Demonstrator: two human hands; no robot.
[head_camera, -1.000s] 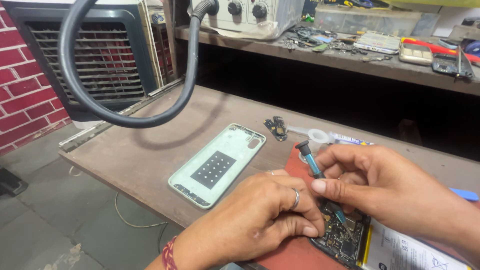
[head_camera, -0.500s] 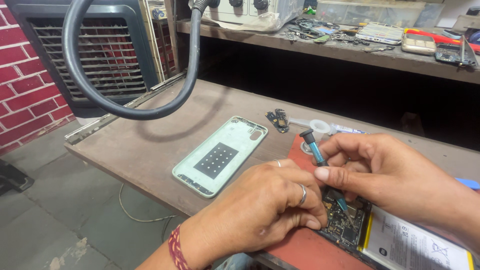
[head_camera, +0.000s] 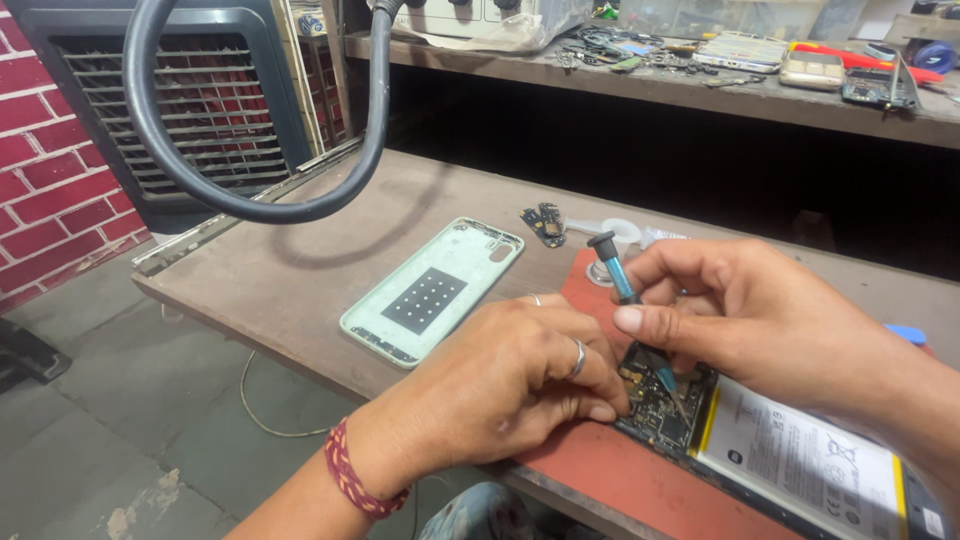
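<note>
Head view, workbench. Right hand (head_camera: 760, 320): pinching a blue-handled precision screwdriver (head_camera: 622, 285), tip down on the circuit board of an opened phone (head_camera: 670, 405). Left hand (head_camera: 510, 375): curled, fingertips pressed together against the phone's near edge, steadying it on a red mat (head_camera: 600, 470). White-labelled battery (head_camera: 800, 455) exposed just beside the board. Pale green back cover (head_camera: 430, 295) face-up on the bench, apart to the left; small loose board parts (head_camera: 545, 222) beyond it. Risks, judged: tip slipping off a screw and scratching the board or piercing the battery if the phone shifts; a freed screw rolling off the mat.
</note>
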